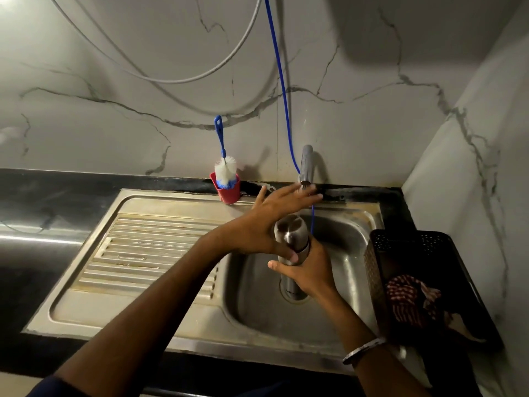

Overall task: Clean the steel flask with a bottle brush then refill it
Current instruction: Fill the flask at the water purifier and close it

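arms: bare | left sleeve [48,386]: dark blue (only its edge shows) | right wrist: silver bangle [363,350]

We see small pale lettering low on the steel flask [292,290]. It is too blurred for us to read. We find no other text.

Ahead of you a steel sink [352,270] sits in a black counter [43,202], its ribbed drainboard [148,253] on the left. A black perforated basket [406,270] at the right holds a red checked cloth [409,299]. A blue hose [282,90] hangs down the marble wall [114,110].
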